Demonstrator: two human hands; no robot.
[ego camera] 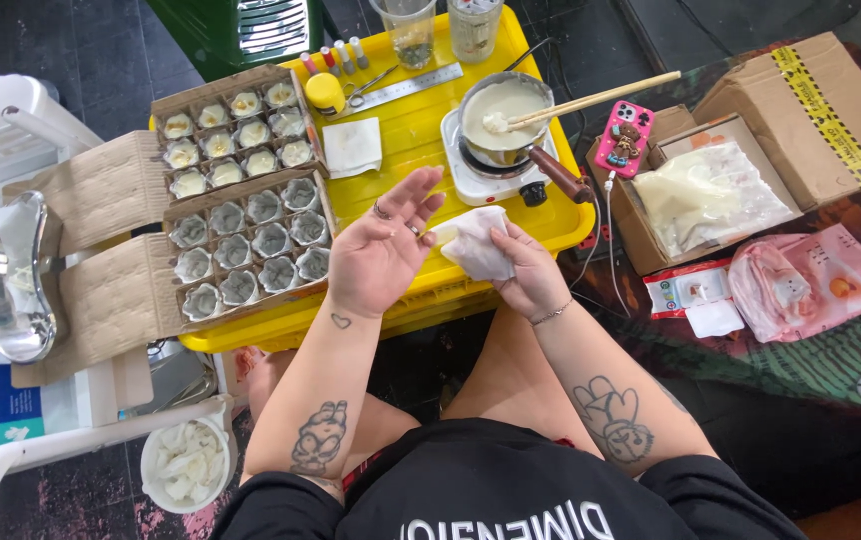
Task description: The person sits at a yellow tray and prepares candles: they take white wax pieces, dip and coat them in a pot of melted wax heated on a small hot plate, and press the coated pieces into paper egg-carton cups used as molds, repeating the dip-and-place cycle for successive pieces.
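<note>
Over the yellow tray [421, 150], the person's right hand [526, 270] has its fingers curled round a crumpled white tissue [476, 243], gripping it from below, while the left hand [381, 245] is held palm-up just beside it, fingers spread wide and holding nothing, the tissue touching or nearly touching its fingertips. From where I stand it looks like a pause for wiping the hands in the middle of the pouring work. The far box of moulds [236, 130] seems already filled with pale cream stuff, all its cups looking full. The near box of moulds [251, 250] sits closer to the person, and its cups look grey and empty, so I judge roughly half the job is left. A small pot [504, 115] of the same cream mixture rests on a little white hot plate [481, 175] at the tray's right side, a wooden stick [596, 98] lying across it, with plenty left inside.
</note>
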